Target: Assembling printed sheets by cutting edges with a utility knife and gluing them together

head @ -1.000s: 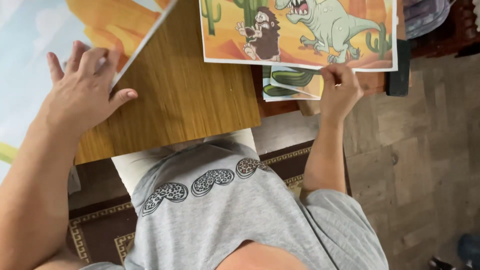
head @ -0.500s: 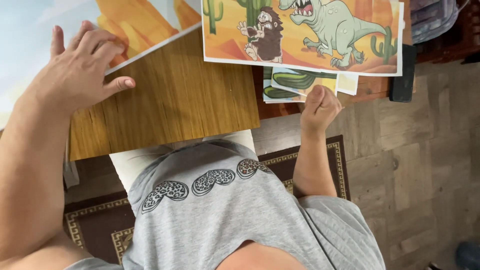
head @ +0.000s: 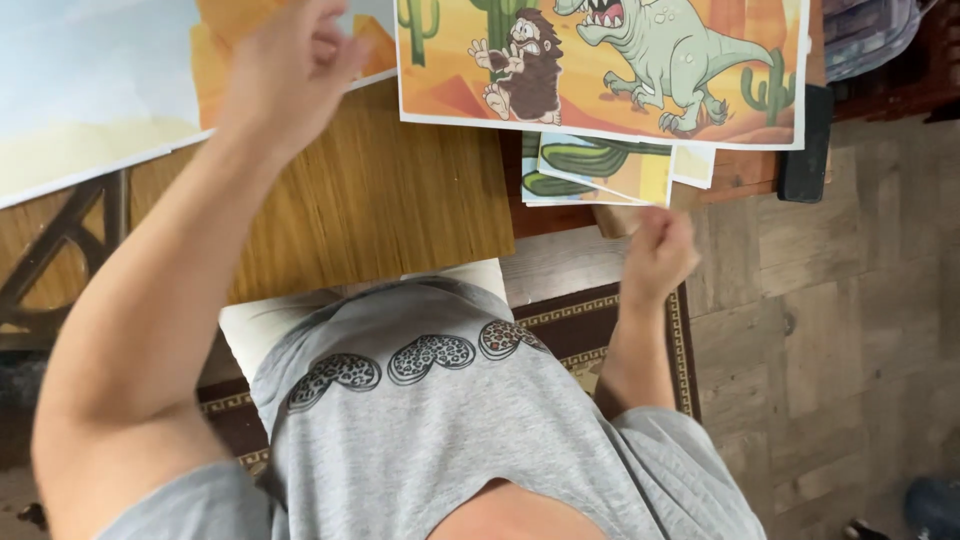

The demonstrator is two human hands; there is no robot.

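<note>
Left hand (head: 290,70) (blurred, grip unclear) over the desert sheet (head: 90,100); right hand (head: 655,250), fisted, below small cactus prints (head: 600,170).

I see the dinosaur print (head: 600,70) at top centre, overlapping smaller sheets (head: 600,170) below it. The big sheet (head: 90,100) lies upper left on the wooden board (head: 380,210).

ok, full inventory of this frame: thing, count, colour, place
dinosaur print: 1, orange and green cartoon, top centre on table
small prints: a few, green and yellow, tucked under the dinosaur print's lower edge
desert print: 1, pale blue and sand, top left
table: 1, wood brown, centre
black block: 1, black, right table edge
rug: 1, dark with patterned border, floor under table
floor: grey-brown planks, right
shirt: 1, grey, bottom centre
left hand: on desert print's edge, blurred
right hand: closed, just below small prints
</note>
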